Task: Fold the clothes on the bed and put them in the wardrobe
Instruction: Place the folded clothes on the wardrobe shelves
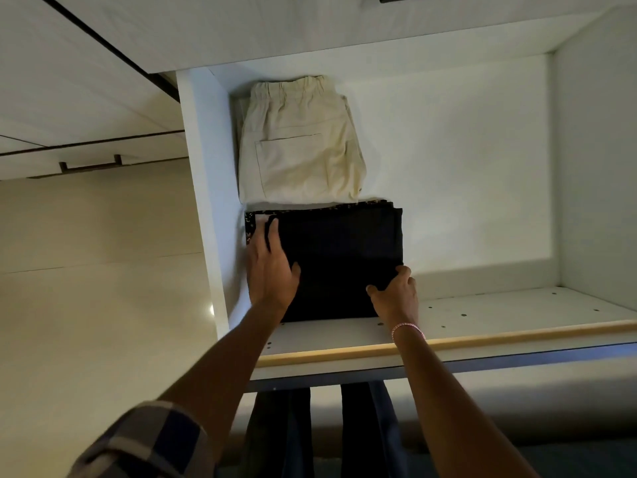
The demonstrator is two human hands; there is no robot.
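Observation:
A folded black garment (341, 257) lies on the white wardrobe shelf (482, 315), at its left side, on top of a patterned dark cloth whose edge shows at the left and back. Behind it sit folded beige trousers (300, 150) with the waistband toward the back wall. My left hand (272, 267) lies flat with straight fingers on the black garment's left part. My right hand (396, 291) holds the garment's near right corner, thumb on top, fingers curled at its edge.
The shelf's left wall (206, 201) stands close beside the clothes. The shelf's right half is bare with small screw holes. A wooden lip (482, 339) runs along the front edge. Dark clothes (362, 426) hang below the shelf. A closed cupboard door with a handle (91, 163) is at left.

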